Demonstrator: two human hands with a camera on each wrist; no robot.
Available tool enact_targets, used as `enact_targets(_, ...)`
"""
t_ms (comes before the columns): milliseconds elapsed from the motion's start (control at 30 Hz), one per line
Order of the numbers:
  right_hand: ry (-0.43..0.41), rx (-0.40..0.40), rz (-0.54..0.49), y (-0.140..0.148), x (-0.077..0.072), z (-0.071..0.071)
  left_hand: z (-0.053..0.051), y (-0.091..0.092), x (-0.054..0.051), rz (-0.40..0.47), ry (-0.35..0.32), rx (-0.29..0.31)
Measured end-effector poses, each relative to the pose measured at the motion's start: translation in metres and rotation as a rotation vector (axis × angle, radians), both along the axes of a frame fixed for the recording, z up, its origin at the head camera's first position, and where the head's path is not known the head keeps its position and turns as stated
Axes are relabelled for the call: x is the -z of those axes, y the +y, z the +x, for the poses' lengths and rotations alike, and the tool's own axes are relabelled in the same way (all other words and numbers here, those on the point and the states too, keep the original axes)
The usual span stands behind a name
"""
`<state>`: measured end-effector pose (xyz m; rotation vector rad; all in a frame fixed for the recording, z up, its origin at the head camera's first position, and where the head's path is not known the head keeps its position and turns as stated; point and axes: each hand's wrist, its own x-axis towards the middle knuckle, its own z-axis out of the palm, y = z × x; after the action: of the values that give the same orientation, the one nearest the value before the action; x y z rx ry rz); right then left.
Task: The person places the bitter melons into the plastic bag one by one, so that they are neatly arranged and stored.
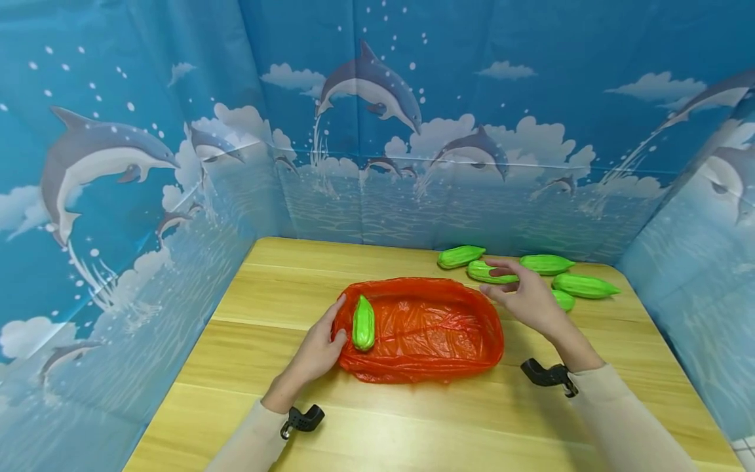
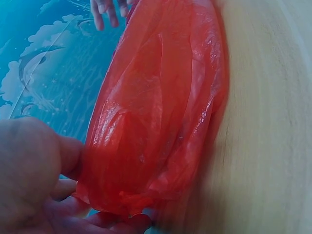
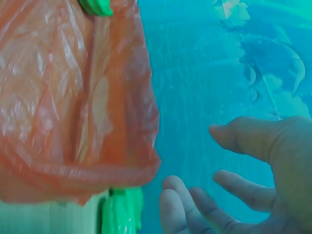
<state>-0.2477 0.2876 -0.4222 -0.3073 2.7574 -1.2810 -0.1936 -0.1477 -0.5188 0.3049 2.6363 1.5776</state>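
Observation:
A red plastic bag [image 1: 425, 373] is spread open in a long basin shape on the table. Inside its left end lies one bright green, ridged vegetable [image 1: 364, 324] with a pointed tip, like an okra or a gourd. My left hand [image 1: 318, 347] grips the bag's left end, thumb at the rim and fingers round the outside, as the left wrist view also shows. Off the bag's right end, my right hand [image 1: 525, 295] hovers with fingers spread and nothing in them. Just beyond those fingers is a similar green vegetable [image 1: 486, 271], partly hidden by them.
More of the green vegetables lie at the table's back right: one [image 1: 461, 256] behind the bag, others [image 1: 547, 264] [image 1: 584, 286] farther right, and one [image 1: 563, 300] partly behind the right hand. A blue dolphin-print curtain [image 1: 377, 196] encloses the wooden table [image 1: 236, 367].

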Motion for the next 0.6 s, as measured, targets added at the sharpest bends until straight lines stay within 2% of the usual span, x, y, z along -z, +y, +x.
enact_targets(400,-0.005,0.071,0.036,0.036,0.022,-0.005,0.002,-0.001,-0.001,0.005,-0.005,-0.007)
enact_targets(600,0.045,0.106,0.092,0.051,0.033,-0.007,0.003,-0.001,0.001,-0.012,-0.012,-0.005)
